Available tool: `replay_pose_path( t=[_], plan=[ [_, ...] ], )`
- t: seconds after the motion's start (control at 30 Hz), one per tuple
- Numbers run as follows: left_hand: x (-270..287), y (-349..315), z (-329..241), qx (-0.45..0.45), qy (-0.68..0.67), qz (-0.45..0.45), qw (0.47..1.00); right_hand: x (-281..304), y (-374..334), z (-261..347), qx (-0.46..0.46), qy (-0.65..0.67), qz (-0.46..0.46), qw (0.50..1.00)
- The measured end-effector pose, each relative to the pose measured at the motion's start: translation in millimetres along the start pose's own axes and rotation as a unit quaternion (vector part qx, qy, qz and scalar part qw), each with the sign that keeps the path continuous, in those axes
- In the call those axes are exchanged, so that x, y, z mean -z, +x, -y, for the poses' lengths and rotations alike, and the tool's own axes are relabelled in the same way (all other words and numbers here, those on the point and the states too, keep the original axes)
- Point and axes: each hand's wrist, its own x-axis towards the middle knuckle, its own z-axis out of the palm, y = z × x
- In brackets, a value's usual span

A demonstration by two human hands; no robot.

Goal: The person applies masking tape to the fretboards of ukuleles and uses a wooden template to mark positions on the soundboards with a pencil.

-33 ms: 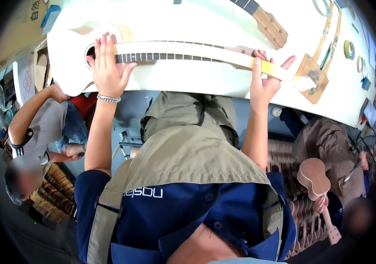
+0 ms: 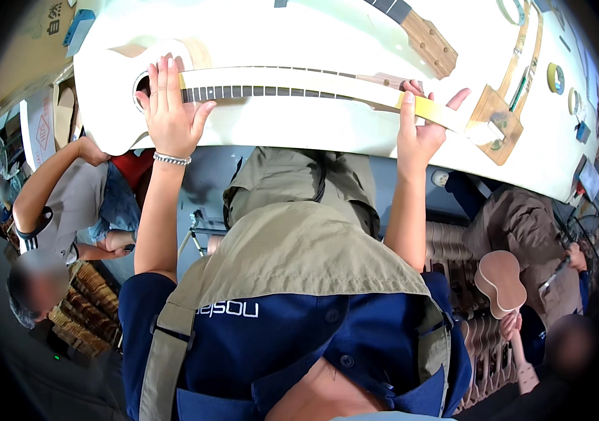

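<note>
A small guitar-shaped instrument with a pale, overexposed body (image 2: 106, 88) lies on the white table, its neck toward the right. Along its dark fretboard (image 2: 243, 91) runs a long pale strip (image 2: 299, 79), yellow at both ends. My left hand (image 2: 171, 116) lies flat with fingers stretched out, beside the sound hole (image 2: 143, 85) and at the strip's left end. At the headstock end, my right hand (image 2: 420, 133) has its thumb on top of the strip's right part and fingers behind it, the index finger sticking out. What its fingers touch underneath is hidden.
Another neck with a brown headstock (image 2: 429, 45) lies at the far side of the white table (image 2: 299, 130). To the right are a wooden board with long arms (image 2: 496, 116) and tape rolls (image 2: 556, 78). Two people sit nearby; the right one holds a small ukulele (image 2: 501, 284).
My left hand and the strip have shifted very slightly left. The co-worker's ukulele at the right has moved a little. My right hand has hardly moved.
</note>
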Motion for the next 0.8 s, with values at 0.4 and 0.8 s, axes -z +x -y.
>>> replay_pose_path(
  t=[0.4, 0.8],
  plan=[
    [2.1, 3.4, -54.2, 0.014, 0.056, 0.105, 0.993, -25.4, -11.5, -31.8, 0.039, 0.007, -0.070, 0.997],
    [-77.9, 150.1, -78.8, 0.177, 0.034, 0.229, 0.957, -43.5, 4.1, -34.7, 0.163, -0.123, -0.081, 0.976]
  ],
)
